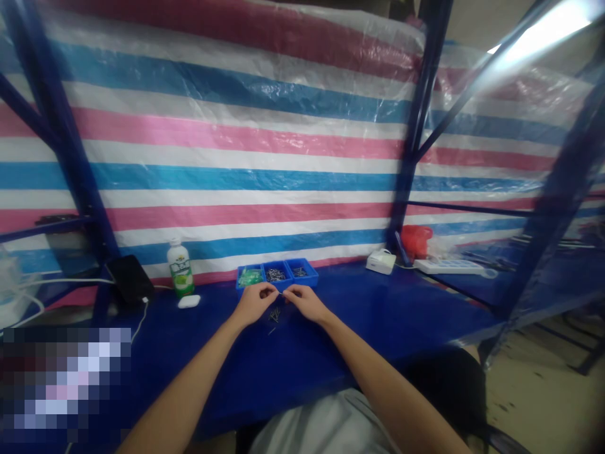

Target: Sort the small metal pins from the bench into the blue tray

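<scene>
Over the blue tabletop, my left hand (256,301) and my right hand (305,301) almost meet, each with thumb and fingers pinched together. A thin, small piece shows between the fingertips, too tiny to name. Just below the hands lies a loose heap of small metal pins or screws (275,314), with a single one (271,331) a little nearer to me. Directly behind my hands sits a blue tray (311,281) in three sections. Green pieces (250,277) fill its left section; small metal parts (275,275) lie in the middle and more metal parts (299,272) on the right.
Left of the tray are a bottle (181,268), a white case (189,302) and a black phone (130,279) with a cable. A white box (380,261), a power strip (449,267) and a red bag (416,241) are at right. Blue posts (416,126) frame a striped sheet (246,148).
</scene>
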A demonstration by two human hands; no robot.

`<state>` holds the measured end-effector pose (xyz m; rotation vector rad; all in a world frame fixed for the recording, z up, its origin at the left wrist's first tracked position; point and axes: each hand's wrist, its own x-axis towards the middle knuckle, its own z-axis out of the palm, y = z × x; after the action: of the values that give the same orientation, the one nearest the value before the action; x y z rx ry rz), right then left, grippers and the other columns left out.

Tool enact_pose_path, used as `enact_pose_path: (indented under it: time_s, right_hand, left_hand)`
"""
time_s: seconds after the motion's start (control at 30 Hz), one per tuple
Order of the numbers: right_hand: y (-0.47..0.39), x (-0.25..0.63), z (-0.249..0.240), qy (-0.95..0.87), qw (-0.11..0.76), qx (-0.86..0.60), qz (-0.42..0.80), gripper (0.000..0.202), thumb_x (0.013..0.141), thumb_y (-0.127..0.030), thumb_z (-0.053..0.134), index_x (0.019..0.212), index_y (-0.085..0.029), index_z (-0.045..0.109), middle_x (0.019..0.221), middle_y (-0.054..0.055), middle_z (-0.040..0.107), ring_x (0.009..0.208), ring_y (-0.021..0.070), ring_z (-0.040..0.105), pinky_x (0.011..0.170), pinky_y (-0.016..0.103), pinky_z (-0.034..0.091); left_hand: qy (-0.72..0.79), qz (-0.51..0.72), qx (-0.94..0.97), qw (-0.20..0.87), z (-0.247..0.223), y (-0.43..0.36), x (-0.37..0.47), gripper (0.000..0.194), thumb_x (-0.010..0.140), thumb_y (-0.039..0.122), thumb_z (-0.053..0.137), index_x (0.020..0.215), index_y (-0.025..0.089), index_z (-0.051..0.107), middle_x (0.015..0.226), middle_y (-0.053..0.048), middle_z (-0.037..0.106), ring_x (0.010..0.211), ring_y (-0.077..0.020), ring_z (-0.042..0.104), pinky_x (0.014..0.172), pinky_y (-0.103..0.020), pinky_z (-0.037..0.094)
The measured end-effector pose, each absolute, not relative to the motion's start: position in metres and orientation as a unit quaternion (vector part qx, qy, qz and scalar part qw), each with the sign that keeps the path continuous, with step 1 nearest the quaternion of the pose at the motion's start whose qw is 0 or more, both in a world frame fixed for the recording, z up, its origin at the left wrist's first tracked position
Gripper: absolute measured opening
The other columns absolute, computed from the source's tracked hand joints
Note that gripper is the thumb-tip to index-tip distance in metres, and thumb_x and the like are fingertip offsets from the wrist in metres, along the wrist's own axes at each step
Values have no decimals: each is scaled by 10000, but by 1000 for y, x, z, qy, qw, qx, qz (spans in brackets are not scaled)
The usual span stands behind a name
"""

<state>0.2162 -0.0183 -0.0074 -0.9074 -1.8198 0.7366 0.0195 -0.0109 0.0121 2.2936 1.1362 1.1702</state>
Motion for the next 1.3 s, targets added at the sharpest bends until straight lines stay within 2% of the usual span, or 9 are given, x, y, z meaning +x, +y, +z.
enact_pose_path:
  time_s: [0.23, 0.57, 0.77, 0.87, 1.03, 1.1, 1.17, 1.23, 1.3]
  right_hand:
    - [-15, 219, -7, -701, 491, -349, 383, 283, 783, -438, 670, 865, -168, 685, 811, 25, 674, 765, 167, 592, 737, 290, 455]
    - [-13, 220, -9, -672, 488, -369, 417, 292, 788, -452, 648, 835, -166, 676, 766, 22, 651, 695, 144, 568, 654, 266, 435]
    - [-14, 225, -3, -577, 545, -297, 531, 195, 741, -358, 661, 832, -195, 601, 766, 17, 620, 706, 154, 573, 652, 269, 441]
    - [-16, 230, 2, -528, 574, -270, 565, 217, 772, -396, 605, 722, -207, 511, 655, 6, 539, 646, 156, 537, 650, 294, 459]
    - [-10, 236, 2, -486, 558, -309, 598, 354, 782, -402, 598, 573, -229, 371, 454, -71, 278, 455, 109, 343, 587, 289, 438]
    - [-5, 238, 0, -451, 574, -330, 599, 293, 793, -419, 597, 635, -221, 448, 459, -72, 313, 440, 103, 345, 544, 269, 418]
    - [-1, 239, -2, -417, 590, -359, 590, 265, 821, -477, 565, 808, -213, 548, 514, -51, 433, 445, 104, 403, 498, 250, 391]
    - [1, 239, -5, -416, 583, -395, 575, 368, 836, -541, 537, 1003, -214, 568, 625, -14, 560, 469, 111, 477, 476, 241, 381]
    - [2, 236, -10, -466, 551, -437, 536, 421, 835, -556, 545, 1072, -209, 569, 705, 17, 623, 486, 120, 520, 477, 246, 393]
  left_hand:
    - [398, 413, 803, 162, 13, -11, 19, 239, 842, 377, 571, 837, 177, 701, 721, -2, 656, 645, -138, 541, 619, -248, 409]
    - [392, 399, 813, 163, 10, -12, 20, 243, 846, 385, 577, 811, 173, 689, 679, 6, 632, 614, -123, 514, 601, -235, 392]
    - [402, 417, 793, 187, 7, -8, 22, 254, 847, 406, 573, 896, 183, 685, 779, -11, 675, 690, -151, 582, 663, -261, 446]
    - [410, 420, 789, 184, 6, -6, 21, 235, 845, 391, 574, 886, 189, 686, 788, -11, 682, 710, -158, 599, 681, -270, 456]
    - [417, 410, 791, 182, 5, -5, 19, 236, 849, 381, 558, 839, 180, 682, 763, -12, 676, 695, -157, 596, 682, -274, 458]
    - [414, 407, 793, 185, 5, -5, 19, 235, 850, 374, 554, 827, 176, 678, 766, -15, 677, 696, -155, 597, 685, -272, 460]
    - [413, 406, 794, 188, 6, -7, 20, 230, 848, 367, 554, 814, 175, 675, 767, -15, 677, 696, -153, 598, 686, -269, 462]
    - [414, 403, 794, 190, 8, -8, 20, 225, 847, 364, 554, 812, 177, 675, 769, -14, 679, 697, -153, 600, 691, -268, 463]
    - [417, 397, 795, 188, 9, -10, 20, 226, 847, 364, 551, 816, 179, 677, 777, -14, 684, 703, -156, 603, 697, -271, 464]
